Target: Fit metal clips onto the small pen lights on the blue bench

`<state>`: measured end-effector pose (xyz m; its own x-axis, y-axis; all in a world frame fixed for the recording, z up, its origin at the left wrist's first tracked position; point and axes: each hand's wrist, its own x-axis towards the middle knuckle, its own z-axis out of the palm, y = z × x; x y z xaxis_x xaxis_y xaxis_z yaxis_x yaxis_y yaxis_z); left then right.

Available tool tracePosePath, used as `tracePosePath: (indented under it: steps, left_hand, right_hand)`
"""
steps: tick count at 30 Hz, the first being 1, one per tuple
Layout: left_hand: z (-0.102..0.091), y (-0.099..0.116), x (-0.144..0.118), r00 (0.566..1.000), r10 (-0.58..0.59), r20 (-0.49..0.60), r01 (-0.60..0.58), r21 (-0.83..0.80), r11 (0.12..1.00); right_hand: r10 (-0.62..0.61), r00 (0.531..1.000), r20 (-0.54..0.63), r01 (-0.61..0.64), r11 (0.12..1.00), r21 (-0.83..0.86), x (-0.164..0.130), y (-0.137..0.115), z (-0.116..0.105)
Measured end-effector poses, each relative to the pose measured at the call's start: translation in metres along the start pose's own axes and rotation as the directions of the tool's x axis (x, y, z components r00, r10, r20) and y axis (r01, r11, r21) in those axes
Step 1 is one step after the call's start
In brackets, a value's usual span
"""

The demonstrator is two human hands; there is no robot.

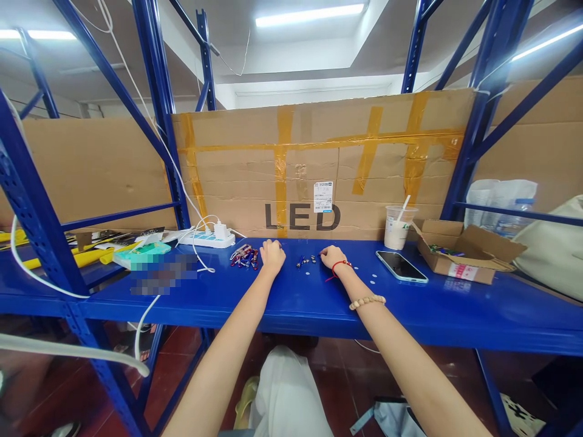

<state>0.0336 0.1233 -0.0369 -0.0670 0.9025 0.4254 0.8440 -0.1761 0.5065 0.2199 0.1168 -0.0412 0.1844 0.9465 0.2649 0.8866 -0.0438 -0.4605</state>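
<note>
Head view: the left hand (273, 256), fingers curled, is just beside a red-and-blue pile (245, 257) of small items, while the right hand (332, 257), fingers bent too, is near small metallic pieces (313, 259) lying on the blue shelf (310, 303) between the hands (whether either holds anything, I cannot tell).

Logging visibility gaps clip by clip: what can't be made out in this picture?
All in the head view:
Left hand: its curled shape hides whether it holds anything.
Right hand: its back hides whether it holds anything.
Small pieces between them: too small to identify.
Cardboard box: walls hide part of its inside.
Pale bag: cut off by right edge.
</note>
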Motion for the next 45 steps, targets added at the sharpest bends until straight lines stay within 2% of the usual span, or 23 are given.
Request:
tracePosePath:
  steps: [4, 9, 13, 15, 20, 25, 27, 30, 33, 36, 41, 43, 45]
  left_hand:
    - [0.001, -0.004, -0.003, 0.981, -0.174, -0.085, 0.189, 0.234, 0.954]
    - [-0.002, -0.005, -0.004, 0.975, -0.131, -0.178, 0.181, 0.299, 0.937]
    - [-0.003, -0.005, -0.004, 0.951, -0.271, -0.147, 0.292, 0.15, 0.944]
    - [-0.001, -0.005, -0.004, 0.946, -0.298, -0.128, 0.31, 0.092, 0.946]
    - [-0.001, -0.005, -0.002, 0.958, -0.276, -0.076, 0.271, -0.068, 0.96]
    - [-0.002, -0.001, 0.005, 0.981, -0.193, -0.031, 0.17, -0.346, 0.923]
    - [0.001, 0.006, 0.009, 0.987, -0.16, 0.009, 0.144, -0.484, 0.863]
    - [0.004, 0.017, 0.013, 0.988, -0.095, 0.122, 0.154, -0.68, 0.717]
    - [0.002, 0.026, 0.014, 0.979, -0.019, 0.202, 0.178, -0.812, 0.555]
    - [-0.002, 0.029, 0.012, 0.972, 0.032, 0.232, 0.196, -0.881, 0.43]
    - [-0.002, 0.027, 0.009, 0.947, 0.092, 0.309, 0.285, -0.935, 0.212]
    - [-0.001, 0.026, 0.009, 0.941, 0.09, 0.325, 0.307, -0.936, 0.174]
    - [-0.001, 0.025, 0.008, 0.942, 0.077, 0.327, 0.31, -0.935, 0.174]
  right_hand:
    - [-0.059, 0.998, 0.016, 0.058, 0.997, 0.051, 0.001, -0.004, 0.001]
    - [-0.049, 0.999, 0.002, 0.049, 0.993, 0.106, 0.001, -0.004, 0.001]
    - [-0.029, 1.0, 0.006, 0.027, 0.988, 0.154, 0.001, -0.004, 0.001]
    - [-0.019, 1.0, 0.013, 0.016, 0.983, 0.185, 0.001, -0.005, 0.002]
    - [0.0, 1.0, 0.011, -0.003, 0.971, 0.241, 0.003, -0.005, 0.005]
    - [-0.033, 0.999, -0.037, 0.043, 0.957, 0.289, 0.002, -0.005, 0.003]
    - [-0.086, 0.995, -0.054, 0.099, 0.939, 0.329, 0.0, -0.009, 0.002]
    - [-0.2, 0.978, -0.063, 0.208, 0.889, 0.407, -0.005, -0.019, 0.001]
    - [-0.336, 0.942, -0.026, 0.292, 0.777, 0.557, -0.01, -0.028, 0.002]
    - [-0.407, 0.913, 0.014, 0.294, 0.683, 0.669, -0.015, -0.032, 0.002]
    - [-0.393, 0.915, 0.09, 0.212, 0.659, 0.721, -0.018, -0.033, 0.002]
    - [-0.401, 0.91, 0.1, 0.199, 0.638, 0.744, -0.018, -0.034, 0.001]
    - [-0.4, 0.913, 0.081, 0.212, 0.633, 0.745, -0.018, -0.034, 0.001]
